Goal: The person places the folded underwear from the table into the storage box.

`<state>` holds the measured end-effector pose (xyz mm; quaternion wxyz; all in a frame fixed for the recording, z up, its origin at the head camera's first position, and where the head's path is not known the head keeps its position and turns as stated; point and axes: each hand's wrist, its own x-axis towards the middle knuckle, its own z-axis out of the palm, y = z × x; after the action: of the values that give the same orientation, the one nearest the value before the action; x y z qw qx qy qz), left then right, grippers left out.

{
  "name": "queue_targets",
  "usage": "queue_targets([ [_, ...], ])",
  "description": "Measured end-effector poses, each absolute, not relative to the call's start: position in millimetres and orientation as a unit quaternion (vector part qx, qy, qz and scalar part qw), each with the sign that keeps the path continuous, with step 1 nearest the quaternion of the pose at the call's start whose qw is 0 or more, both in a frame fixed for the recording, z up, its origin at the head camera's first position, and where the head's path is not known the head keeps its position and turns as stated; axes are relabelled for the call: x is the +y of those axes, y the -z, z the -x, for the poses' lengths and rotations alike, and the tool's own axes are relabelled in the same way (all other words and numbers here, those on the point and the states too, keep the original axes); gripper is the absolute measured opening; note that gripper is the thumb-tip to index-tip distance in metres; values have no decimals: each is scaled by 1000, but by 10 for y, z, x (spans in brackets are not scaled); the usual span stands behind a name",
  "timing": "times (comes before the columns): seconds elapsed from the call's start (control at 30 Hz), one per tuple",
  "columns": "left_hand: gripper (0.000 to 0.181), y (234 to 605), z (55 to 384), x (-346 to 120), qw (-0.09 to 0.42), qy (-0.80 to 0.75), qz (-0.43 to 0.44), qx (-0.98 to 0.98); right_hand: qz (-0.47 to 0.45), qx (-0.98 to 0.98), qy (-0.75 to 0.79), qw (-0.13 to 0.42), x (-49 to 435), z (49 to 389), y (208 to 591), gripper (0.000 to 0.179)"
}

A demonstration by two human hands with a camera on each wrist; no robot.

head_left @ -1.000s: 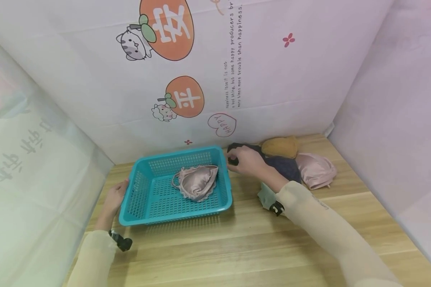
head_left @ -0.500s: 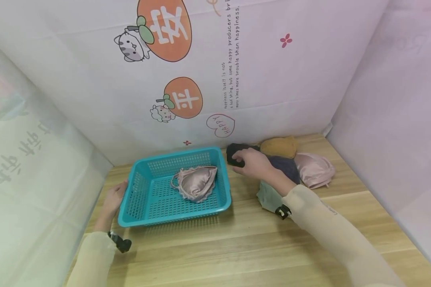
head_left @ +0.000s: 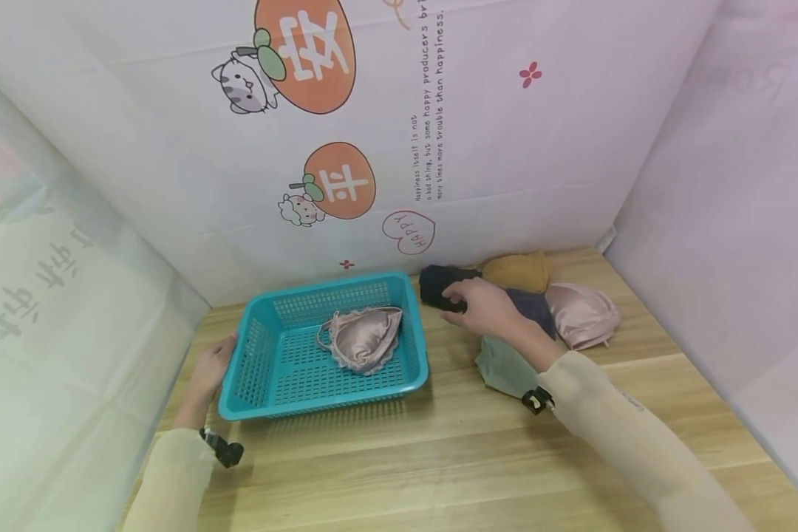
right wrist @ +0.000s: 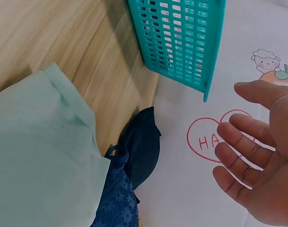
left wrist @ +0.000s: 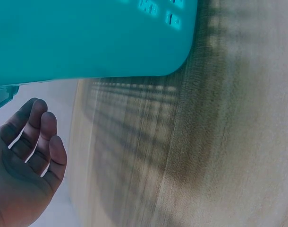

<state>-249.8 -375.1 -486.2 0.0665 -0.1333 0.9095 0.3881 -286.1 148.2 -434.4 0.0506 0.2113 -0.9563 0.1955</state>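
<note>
A blue-green plastic basket [head_left: 319,406] stands on the table, with a folded pinkish-grey satin bra [head_left: 370,336], lace-edged, lying inside. My left hand [head_left: 213,368] is at its left rim. In the left wrist view the loosely bent fingers [left wrist: 30,137] are apart from the basket wall, and the thumb is mostly hidden near the rim. To the right of the basket my right hand [head_left: 488,307] hovers over a group of folded cloth garments, fingers spread and holding nothing. Nearest its fingertips is the black garment [head_left: 437,284]; a pale green one [right wrist: 45,146] lies under the wrist.
Beyond the right hand lie a mustard garment [head_left: 519,272], a dark blue garment [head_left: 535,310] and a pink satin garment [head_left: 584,316]. Printed cloth walls [head_left: 505,148] close off the back and both sides of the wooden table [head_left: 372,473].
My right hand has drawn back to the right, from beside the basket's right rim to over the garments, uncovering more of the black one. The left hand and basket keep their place.
</note>
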Motion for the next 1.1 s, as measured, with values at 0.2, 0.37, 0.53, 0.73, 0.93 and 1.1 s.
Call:
queue_targets([
  [0.2,93,4852,2511,-3747,69,-388,129,910,-211,-956,-198,53,1560,2824,4348,44],
  [0.37,94,4848,2516,-3754,68,-385,122,912,-206,-956,-201,54,1621,2809,4370,44],
  [0.53,96,4848,2512,-3755,76,-391,136,907,-204,-956,-206,53,1676,2780,4373,44],
  [0.73,95,4852,2504,-3751,82,-394,150,903,-206,-955,-206,60,1742,2739,4365,42],
  [0.93,95,4864,2501,-3762,79,-395,149,903,-207,-954,-209,61,1826,2679,4377,42],
  [1.1,95,4871,2503,-3758,72,-394,141,905,-198,-956,-206,58,1918,2621,4409,43],
])
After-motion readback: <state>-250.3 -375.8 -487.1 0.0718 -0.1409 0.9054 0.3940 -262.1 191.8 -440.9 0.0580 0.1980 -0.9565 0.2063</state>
